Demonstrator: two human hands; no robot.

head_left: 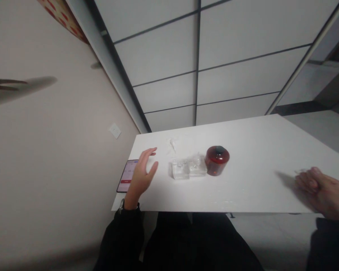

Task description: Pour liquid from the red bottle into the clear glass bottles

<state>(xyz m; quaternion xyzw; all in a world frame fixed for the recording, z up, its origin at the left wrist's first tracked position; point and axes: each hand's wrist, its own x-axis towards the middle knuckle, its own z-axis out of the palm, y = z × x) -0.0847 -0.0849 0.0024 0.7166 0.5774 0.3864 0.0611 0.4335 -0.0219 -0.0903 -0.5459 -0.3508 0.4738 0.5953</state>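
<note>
Left grip [142, 173] is loose, thumb well apart from the fingers, nothing in it afaict. It hovers by the phone [125, 174] and covers part of it from this angle; can't tell if they touch. Right grip [323, 188] is way over on the right side of the desk [254, 158], fingers curled in tight w/ a small clear bit [301, 171] poking out. Idk what it is exactly, the curled fingers hide the rest.

Other stuff is nearer the middle: left clear box [180, 173] and right clear box [197, 171] sit side by side, the right one w/ see-through bits [196, 161] in or on it (too blurry tbh). The red bottle [217, 163] w/ a dark cap [219, 149] stands upright right next to that one. A crumpled clear scrap [172, 145] lies a bit behind the left box.

Imo the step in hand is handling that clear bit off to the side, well apart from the boxes. Next move prob calls for a snug curl, bc smth that small and see-through would be easy to lose on white. Any swing toward the boxes would need to clear the bottle, which is in b/w. Left grip's free to help, fwiw.
</note>
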